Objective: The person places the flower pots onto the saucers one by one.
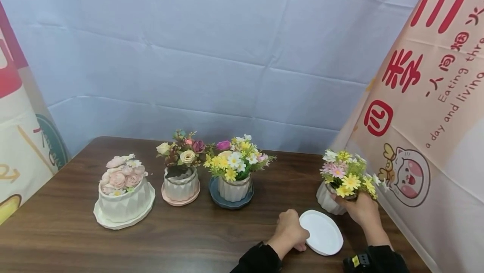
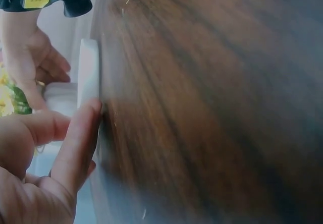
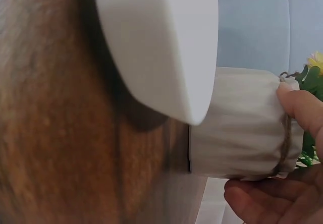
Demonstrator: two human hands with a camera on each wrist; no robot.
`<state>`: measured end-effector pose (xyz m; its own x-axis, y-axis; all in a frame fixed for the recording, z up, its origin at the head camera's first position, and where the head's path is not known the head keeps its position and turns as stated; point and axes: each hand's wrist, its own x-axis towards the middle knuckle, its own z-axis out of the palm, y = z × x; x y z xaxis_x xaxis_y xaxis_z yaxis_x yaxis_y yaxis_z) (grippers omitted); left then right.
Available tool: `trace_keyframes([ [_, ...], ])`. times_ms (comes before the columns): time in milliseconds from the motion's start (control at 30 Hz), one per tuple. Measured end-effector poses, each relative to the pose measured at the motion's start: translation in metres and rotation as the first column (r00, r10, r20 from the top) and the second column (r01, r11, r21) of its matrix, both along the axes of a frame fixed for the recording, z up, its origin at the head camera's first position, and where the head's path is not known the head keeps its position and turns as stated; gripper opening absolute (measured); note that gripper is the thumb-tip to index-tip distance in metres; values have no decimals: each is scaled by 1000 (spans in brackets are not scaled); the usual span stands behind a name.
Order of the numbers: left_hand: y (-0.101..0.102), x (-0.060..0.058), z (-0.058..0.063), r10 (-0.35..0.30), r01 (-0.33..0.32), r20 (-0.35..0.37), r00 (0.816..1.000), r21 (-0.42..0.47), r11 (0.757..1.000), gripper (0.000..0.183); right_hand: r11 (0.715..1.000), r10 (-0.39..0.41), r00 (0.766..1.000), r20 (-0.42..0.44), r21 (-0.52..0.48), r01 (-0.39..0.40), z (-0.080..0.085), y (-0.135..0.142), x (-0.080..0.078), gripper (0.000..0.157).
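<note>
At the table's right side my left hand (image 1: 290, 231) pinches the left edge of a white saucer (image 1: 322, 232). In the left wrist view, thumb and forefinger meet the rim of the saucer (image 2: 89, 70). Behind the saucer, my right hand (image 1: 361, 212) grips the rim of a white fluted flowerpot (image 1: 328, 199) with yellow, pink and white flowers (image 1: 345, 174). The right wrist view has the thumb and fingers on opposite sides of the pot (image 3: 242, 125), near the twine round its top. Whether the pot's base touches the table is unclear.
Three other potted flower arrangements stand leftward: a pale pink one on a white saucer (image 1: 99, 220), one on a pink saucer (image 1: 181, 203), one on a blue saucer (image 1: 231, 206). A printed cloth (image 1: 427, 117) hangs along the table's right edge; a pale cloth (image 1: 211, 63) hangs behind.
</note>
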<state>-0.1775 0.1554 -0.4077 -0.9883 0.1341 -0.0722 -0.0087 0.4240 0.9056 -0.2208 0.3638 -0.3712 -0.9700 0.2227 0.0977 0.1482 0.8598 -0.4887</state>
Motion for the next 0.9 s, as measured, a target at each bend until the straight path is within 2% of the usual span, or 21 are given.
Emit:
trace_keyframes([
  [233,-4,-3,0,-14,13,-26,1000,-37,999,23,1000,-9,1000,13,-1,9,1,-1,0,97],
  [367,-6,-5,6,-35,34,-23,999,-52,998,21,1000,-10,1000,19,-8,10,2,-1,-1,98],
  [600,-8,-6,18,-72,72,-3,997,-9,997,20,999,-13,1000,23,-30,14,2,0,0,102],
  [900,-10,-5,16,-58,57,13,998,52,997,24,999,-27,999,32,-18,28,0,0,0,100],
])
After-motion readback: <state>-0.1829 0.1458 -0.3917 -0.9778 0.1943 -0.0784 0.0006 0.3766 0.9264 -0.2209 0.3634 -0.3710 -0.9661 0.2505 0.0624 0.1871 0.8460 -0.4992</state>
